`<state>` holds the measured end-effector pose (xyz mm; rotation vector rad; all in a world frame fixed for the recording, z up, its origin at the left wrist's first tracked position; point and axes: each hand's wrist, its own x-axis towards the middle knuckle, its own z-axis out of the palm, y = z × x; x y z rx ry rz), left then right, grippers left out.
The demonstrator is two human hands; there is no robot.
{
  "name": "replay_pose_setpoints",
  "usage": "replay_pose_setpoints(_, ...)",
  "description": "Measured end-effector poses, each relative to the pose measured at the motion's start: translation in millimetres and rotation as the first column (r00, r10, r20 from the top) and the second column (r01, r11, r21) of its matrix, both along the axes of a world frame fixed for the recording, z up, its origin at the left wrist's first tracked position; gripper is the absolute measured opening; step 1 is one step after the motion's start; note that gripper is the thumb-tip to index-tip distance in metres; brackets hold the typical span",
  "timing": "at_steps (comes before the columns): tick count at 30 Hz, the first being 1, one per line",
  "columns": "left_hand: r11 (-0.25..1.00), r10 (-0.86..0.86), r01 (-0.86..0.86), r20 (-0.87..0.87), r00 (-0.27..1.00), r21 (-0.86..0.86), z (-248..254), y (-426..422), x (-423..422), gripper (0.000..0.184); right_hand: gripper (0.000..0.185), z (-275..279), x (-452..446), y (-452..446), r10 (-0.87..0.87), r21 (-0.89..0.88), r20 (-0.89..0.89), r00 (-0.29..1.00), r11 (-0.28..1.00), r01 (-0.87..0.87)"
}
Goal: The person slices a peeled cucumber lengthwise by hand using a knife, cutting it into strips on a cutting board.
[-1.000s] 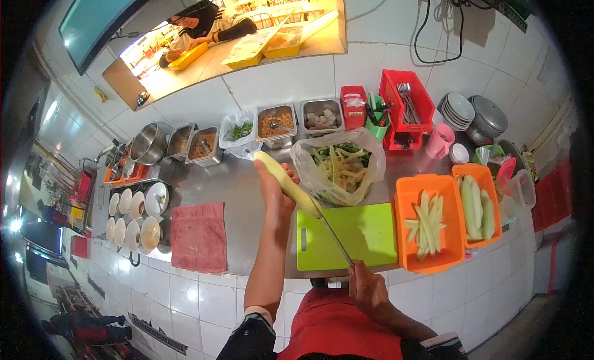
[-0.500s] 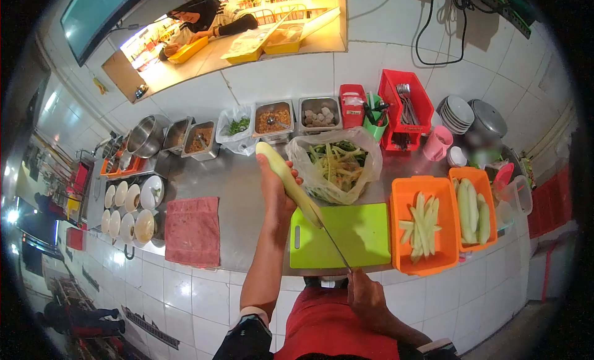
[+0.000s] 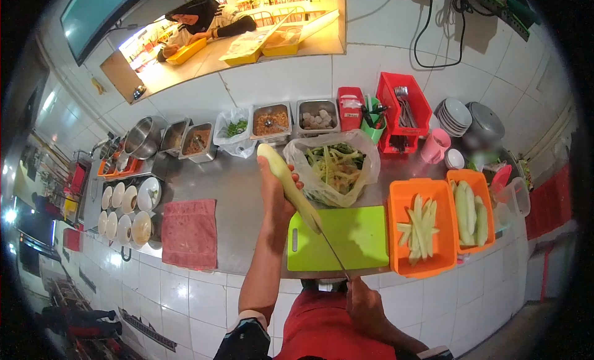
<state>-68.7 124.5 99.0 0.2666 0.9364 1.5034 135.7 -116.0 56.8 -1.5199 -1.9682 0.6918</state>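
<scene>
My left hand [image 3: 276,198] is wrapped round a long, pale, peeled cucumber [image 3: 284,179], held tilted above the counter. In my right hand [image 3: 365,303] is the handle of a knife [image 3: 335,255]. Its blade meets the cucumber's lower end, over the left part of a green cutting board [image 3: 359,242]. Just behind the board, a clear plastic bag [image 3: 371,165] holds peelings and green scraps. Cut pale strips [image 3: 421,227] lie in an orange tub [image 3: 402,261] to the right. Whole cucumbers [image 3: 468,211] fill a second orange tub [image 3: 455,177] beside it.
Steel pans [image 3: 272,122] of food line the wall. Red bins [image 3: 405,106] hold cutlery near stacked plates [image 3: 456,115]. At left are a red cloth [image 3: 190,234] and several small bowls [image 3: 124,227]. Beyond the hatch, a person [image 3: 198,26] leans over a yellow tray [image 3: 187,52].
The whole view has shifted slightly. The cucumber and knife keep nearly the same pose in my hands, with the blade still at the cucumber's lower end.
</scene>
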Motion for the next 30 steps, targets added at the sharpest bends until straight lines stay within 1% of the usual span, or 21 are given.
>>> replay_pose_setpoints(2, 1.0, 0.03, -0.031, -0.042, 0.999, -0.004, 9, -1, 1, 0.065, 0.007, 0, 0, 1, 0.003, -0.013, 0.01, 1.0, 1.0, -0.003)
replay_pose_setpoints(3, 1.0, 0.031, -0.031, -0.041, 0.999, -0.001, 9, -1, 2, 0.065, 0.008, 4, -1, 2, 0.006, 0.018, -0.008, 1.0, 1.0, -0.006)
replay_pose_setpoints(5, 0.999, -0.028, 0.028, 0.006, 1.0, 0.017, 7, -2, 4, 0.065, 0.008, 7, -1, 2, 0.01, 0.049, -0.022, 1.0, 0.999, -0.009)
replay_pose_setpoints(8, 0.999, -0.018, 0.018, -0.023, 1.0, 0.03, 15, -4, 8, 0.065, 0.007, 5, -1, 3, 0.011, 0.032, -0.01, 1.0, 0.999, -0.011)
replay_pose_setpoints(10, 0.998, -0.043, 0.043, -0.008, 0.999, 0.038, 16, -6, 11, 0.064, 0.006, -5, -1, 3, 0.004, 0.181, 0.052, 0.999, 0.983, -0.014)
replay_pose_setpoints(11, 0.997, -0.066, 0.066, 0.006, 0.998, 0.045, 18, -8, 13, 0.064, 0.006, -6, 0, 1, 0.006, 0.18, 0.054, 0.999, 0.984, -0.015)
replay_pose_setpoints(14, 0.999, -0.045, 0.046, -0.02, 0.999, 0.023, 29, -12, 16, 0.063, 0.007, -11, 2, 4, 0.015, 0.204, 0.026, 1.0, 0.979, -0.02)
replay_pose_setpoints(16, 0.998, -0.051, 0.052, -0.014, 0.999, 0.022, 31, -16, 20, 0.063, 0.009, -16, 3, 4, -0.003, 0.316, 0.15, 0.989, 0.948, -0.045)
replay_pose_setpoints(17, 0.998, -0.06, 0.061, -0.011, 0.998, 0.025, 33, -17, 21, 0.064, 0.009, -15, 3, 5, 0.002, 0.318, 0.151, 0.988, 0.947, -0.05)
replay_pose_setpoints(19, 0.998, -0.062, 0.062, -0.008, 0.998, 0.023, 35, -21, 24, 0.064, 0.011, -14, 1, 7, -0.023, 0.365, 0.082, 0.996, 0.931, -0.008)
replay_pose_setpoints(20, 0.997, -0.07, 0.071, -0.007, 0.997, 0.022, 37, -22, 24, 0.063, 0.011, -9, 2, 9, -0.018, 0.368, 0.082, 0.996, 0.93, -0.014)
replay_pose_setpoints(21, 0.997, -0.067, 0.067, -0.005, 0.998, 0.026, 38, -24, 25, 0.063, 0.023, 0, 5, 11, 0.002, 0.058, -0.005, 1.0, 0.998, -0.002)
replay_pose_setpoints(22, 0.997, -0.076, 0.076, -0.009, 0.997, 0.027, 39, -26, 27, 0.063, 0.036, 5, 7, 11, -0.008, -0.26, -0.091, 0.996, 0.966, -0.016)
replay_pose_setpoints(23, 0.996, -0.086, 0.087, -0.012, 0.996, 0.029, 40, -28, 28, 0.062, 0.036, 3, 5, 12, -0.006, -0.259, -0.09, 0.996, 0.966, -0.017)
replay_pose_setpoints(24, 0.996, -0.085, 0.085, -0.01, 0.996, 0.029, 40, -30, 29, 0.062, 0.034, -3, 1, 12, -0.03, 0.199, 0.117, 0.993, 0.98, 0.006)
replay_pose_setpoints(25, 0.996, -0.08, 0.08, 0.006, 0.997, 0.028, 40, -32, 30, 0.062, 0.032, -10, -1, 12, -0.141, 0.611, 0.287, 0.948, 0.789, -0.067)
replay_pose_setpoints(26, 0.997, -0.077, 0.077, 0.02, 0.997, 0.027, 41, -33, 31, 0.061, 0.032, -19, 0, 10, -0.141, 0.611, 0.288, 0.947, 0.789, -0.068)
replay_pose_setpoints(27, 0.997, -0.077, 0.077, 0.022, 0.997, 0.028, 43, -35, 31, 0.061, 0.031, -28, 2, 8, -0.067, 0.462, 0.234, 0.97, 0.885, -0.05)
replay_pose_setpoints(28, 0.997, -0.072, 0.072, 0.009, 0.997, 0.028, 44, -38, 31, 0.061, 0.031, -33, 5, 5, -0.007, 0.295, 0.166, 0.986, 0.955, -0.043)
replay_pose_setpoints(30, 0.997, -0.065, 0.065, -0.005, 0.998, 0.032, 47, -41, 32, 0.06, 0.031, -8, -5, 11, -0.029, 0.284, 0.19, 0.981, 0.959, -0.027)
